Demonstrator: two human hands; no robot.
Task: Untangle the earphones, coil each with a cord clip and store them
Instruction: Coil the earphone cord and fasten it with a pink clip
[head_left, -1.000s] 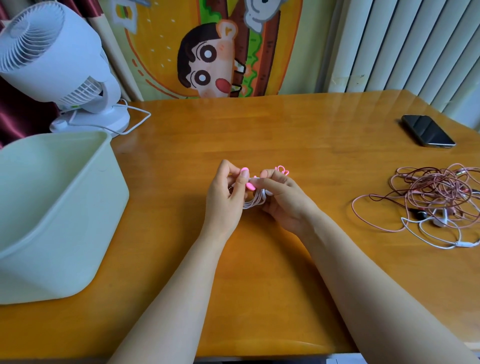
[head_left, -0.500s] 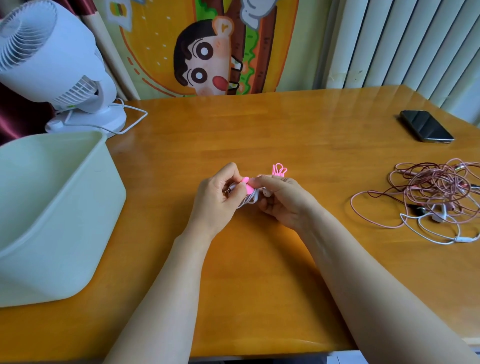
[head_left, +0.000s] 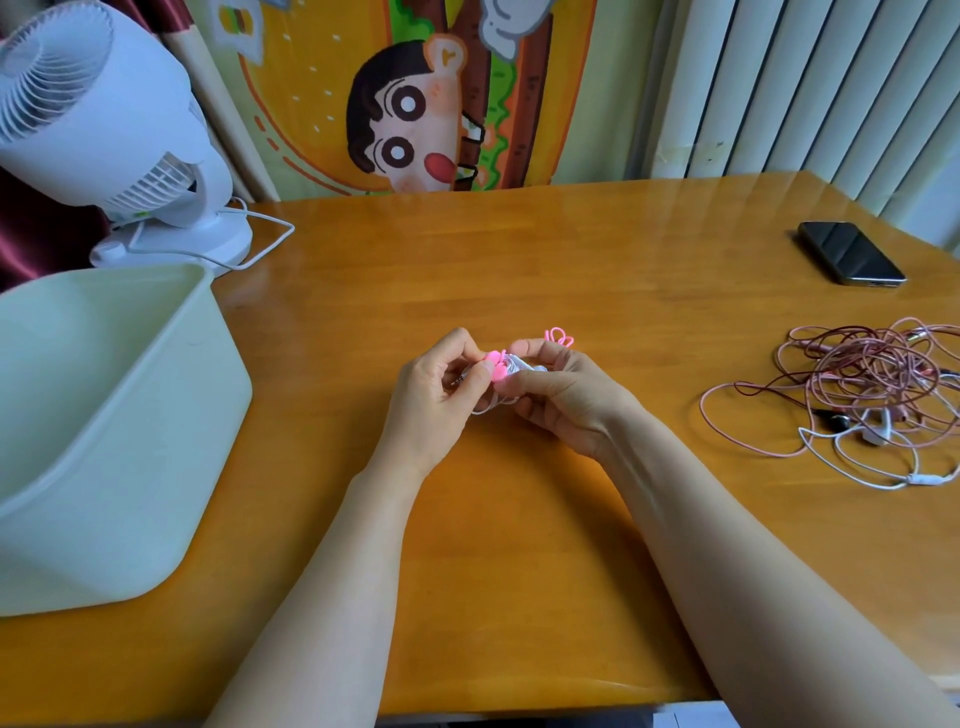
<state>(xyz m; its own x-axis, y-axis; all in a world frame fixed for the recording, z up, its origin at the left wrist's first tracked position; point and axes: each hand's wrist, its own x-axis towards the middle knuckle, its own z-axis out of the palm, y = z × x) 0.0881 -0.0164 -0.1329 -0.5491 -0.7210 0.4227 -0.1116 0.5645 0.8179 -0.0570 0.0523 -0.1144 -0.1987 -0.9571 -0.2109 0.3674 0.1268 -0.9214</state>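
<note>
Head view: the only view given.
Left grip (head_left: 436, 384): near middle of the worktop (head_left: 597, 260), fingers curled, thumb and forefinger pinching the pink clip (head_left: 493, 364); a metal plug (head_left: 458, 381) showed just under the thumb.
Right grip (head_left: 561, 395): just right of the left grip, fingers curled round the white coil (head_left: 522, 366), keeping it bunched.
Coil: between both grips, just above the worktop, clip against its left side; whether the clip had closed could not be told.
Spare clips (head_left: 560, 336): pink loops just beyond the right fingers.
Tangle (head_left: 872, 384): pink, dark-red and white cords knotted together, far right, well apart from the grips, not yet sorted.
Bin (head_left: 156, 395): left, open-topped.
Step, as judged: fastening the clip round the first coil.
Risk: the clip looked small and the coil springy. If the right grip eased before the clip closed, turns would likely spring loose.
Risk: the free plug end could slip outside the clip and later snag in the bin.
</note>
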